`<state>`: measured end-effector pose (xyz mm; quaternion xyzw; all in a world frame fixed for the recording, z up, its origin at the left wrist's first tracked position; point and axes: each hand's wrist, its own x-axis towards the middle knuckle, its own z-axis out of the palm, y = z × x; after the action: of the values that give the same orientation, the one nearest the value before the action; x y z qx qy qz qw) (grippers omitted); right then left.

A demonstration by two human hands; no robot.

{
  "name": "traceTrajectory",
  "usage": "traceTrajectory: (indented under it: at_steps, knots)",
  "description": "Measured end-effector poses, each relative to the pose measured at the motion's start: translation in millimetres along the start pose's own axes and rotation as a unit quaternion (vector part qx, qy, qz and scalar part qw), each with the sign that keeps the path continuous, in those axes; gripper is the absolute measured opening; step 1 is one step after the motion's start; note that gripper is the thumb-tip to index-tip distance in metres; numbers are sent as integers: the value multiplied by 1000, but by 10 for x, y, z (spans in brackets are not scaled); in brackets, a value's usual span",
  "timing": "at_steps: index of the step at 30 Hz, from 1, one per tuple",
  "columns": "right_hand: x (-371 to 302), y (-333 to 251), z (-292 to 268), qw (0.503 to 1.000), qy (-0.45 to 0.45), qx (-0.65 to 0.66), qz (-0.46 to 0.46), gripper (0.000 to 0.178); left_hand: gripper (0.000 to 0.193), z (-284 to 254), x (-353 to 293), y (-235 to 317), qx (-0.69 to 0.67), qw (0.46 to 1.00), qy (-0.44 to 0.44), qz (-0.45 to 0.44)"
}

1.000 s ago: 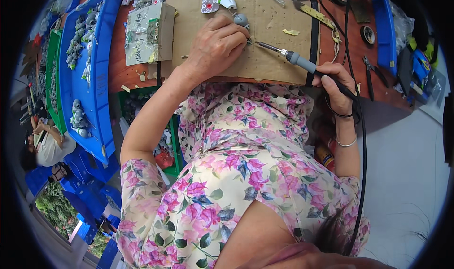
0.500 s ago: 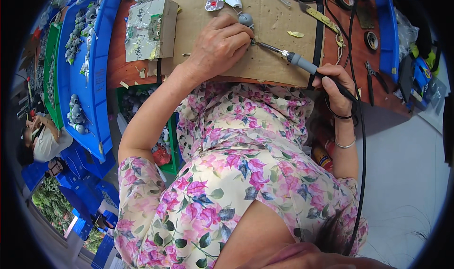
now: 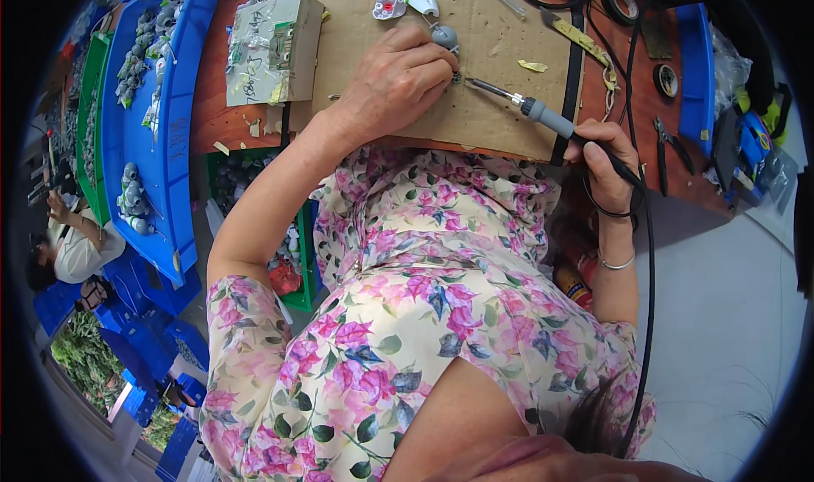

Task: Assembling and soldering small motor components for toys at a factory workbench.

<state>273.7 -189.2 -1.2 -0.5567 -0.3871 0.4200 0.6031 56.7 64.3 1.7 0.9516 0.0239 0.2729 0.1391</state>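
My right hand [image 3: 609,161] is closed round the grey-and-black handle of a soldering iron [image 3: 543,113]. The iron's metal tip points left, a short gap away from my left fingertips. My left hand [image 3: 398,83] is bent in a pinch on the cardboard mat [image 3: 500,109], gripping a small grey ball-shaped part [image 3: 443,37]; my fingers hide much of it. A tiny dark piece [image 3: 457,78] shows beside those fingertips. Just beyond lie a white-and-green rounded shell [image 3: 422,5], which a thin wire seems to join to the ball, and a whitish shell with a red spot [image 3: 389,6].
A box with a small circuit board [image 3: 273,50] stands left of the mat. Further left, a blue tray [image 3: 180,134] carries several grey parts. On the right are pliers [image 3: 670,147], tape rolls [image 3: 620,4], a blue bin [image 3: 697,75] and the iron's black cable [image 3: 651,270].
The soldering iron's tip has drawn slightly right, away from the left fingertips. My left hand keeps its pinch almost in place. The whole view has shifted a little.
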Motion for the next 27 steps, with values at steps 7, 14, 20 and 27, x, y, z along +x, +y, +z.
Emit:
traceTrajectory:
  at_steps: [7,14,20,27]
  knots:
    - [238,-126,-101,995,-62,37,-72,26,9,3,-44,-28,-5,1000,2,-2]
    - [334,74,-229,998,-43,56,1,23,10,2,-88,-27,1,1000,8,-6]
    - [347,54,-204,998,-42,45,7,23,9,7,-92,-20,-3,1000,13,-7]
    - [353,69,-223,998,-51,31,4,24,9,-14,-63,-12,-3,1000,9,-4]
